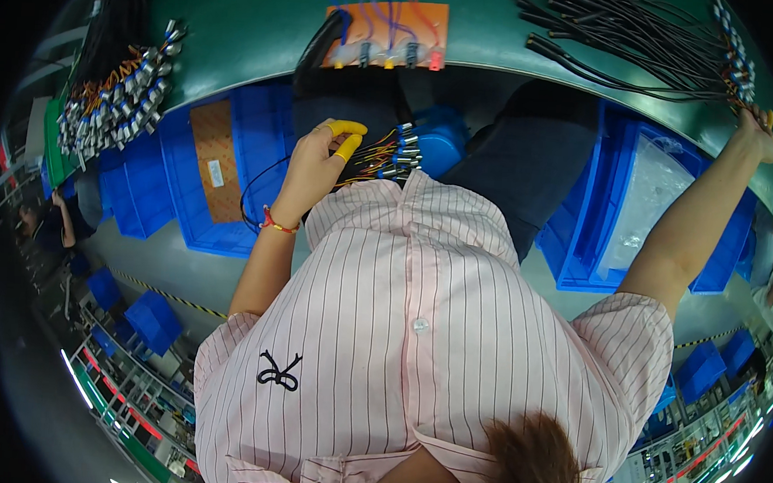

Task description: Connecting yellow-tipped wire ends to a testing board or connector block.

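My left hand, with yellow finger cots on thumb and forefinger, is above my lap, the two fingertips pinched together. Whatever is between them is too small to make out. Beside it, a bundle of cables with orange and yellow wires and metal connectors lies across my lap. Far out to the right, my right hand has its fingers closed at the connector end of a black cable bundle on the green bench; its fingertips are partly hidden. A yellow finger cot shows there too.
An orange test block with coloured leads stands at the bench's front edge. Many metal-tipped cables hang at the left. Blue bins stand below the bench at left, and a blue bin with clear plastic bags at right.
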Demonstrator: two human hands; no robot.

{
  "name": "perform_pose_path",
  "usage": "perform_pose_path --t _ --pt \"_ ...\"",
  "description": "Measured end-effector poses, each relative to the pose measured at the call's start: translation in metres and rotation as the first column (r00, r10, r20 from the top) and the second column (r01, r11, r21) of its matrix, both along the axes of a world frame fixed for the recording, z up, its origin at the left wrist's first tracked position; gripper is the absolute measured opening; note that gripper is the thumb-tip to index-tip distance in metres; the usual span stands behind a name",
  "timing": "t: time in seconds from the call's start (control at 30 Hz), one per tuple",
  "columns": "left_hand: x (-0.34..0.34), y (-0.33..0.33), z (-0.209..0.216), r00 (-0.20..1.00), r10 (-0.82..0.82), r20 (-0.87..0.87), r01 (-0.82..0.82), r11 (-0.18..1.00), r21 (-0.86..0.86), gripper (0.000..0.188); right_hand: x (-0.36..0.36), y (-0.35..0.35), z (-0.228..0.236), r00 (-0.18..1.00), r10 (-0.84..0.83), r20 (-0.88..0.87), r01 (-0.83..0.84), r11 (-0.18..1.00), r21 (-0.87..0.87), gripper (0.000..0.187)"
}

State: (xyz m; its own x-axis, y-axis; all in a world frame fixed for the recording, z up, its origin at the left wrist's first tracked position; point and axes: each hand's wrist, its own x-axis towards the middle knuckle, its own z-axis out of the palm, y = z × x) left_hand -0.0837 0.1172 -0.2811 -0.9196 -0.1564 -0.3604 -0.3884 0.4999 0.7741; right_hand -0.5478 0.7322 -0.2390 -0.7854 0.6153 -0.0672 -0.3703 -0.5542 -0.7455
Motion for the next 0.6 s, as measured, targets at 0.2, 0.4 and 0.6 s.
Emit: perform_pose_path --t 0.2,0.4,0.6 --pt "0.011 0.000 -0.029 0.951 -0.305 -0.043 0.247 0.838 -0.487 0.019 0.009 -0.076 0.001 0.977 -0.026 0.212 -0.121 0.750 0.650 0.042" --pt "-0.001 0.005 -0.029 0.927 -0.356 0.120 0.361 0.755 -0.548 0.020 0.077 -0.147 0.029 0.929 -0.333 -0.160 0.127 -0.116 0.985 0.041" --pt "-0.006 -0.014 -0.019 0.989 -0.125 0.082 0.105 0.970 0.219 0.016 0.280 -0.304 0.045 0.918 0.364 -0.156 0.071 0.237 0.969 0.025"
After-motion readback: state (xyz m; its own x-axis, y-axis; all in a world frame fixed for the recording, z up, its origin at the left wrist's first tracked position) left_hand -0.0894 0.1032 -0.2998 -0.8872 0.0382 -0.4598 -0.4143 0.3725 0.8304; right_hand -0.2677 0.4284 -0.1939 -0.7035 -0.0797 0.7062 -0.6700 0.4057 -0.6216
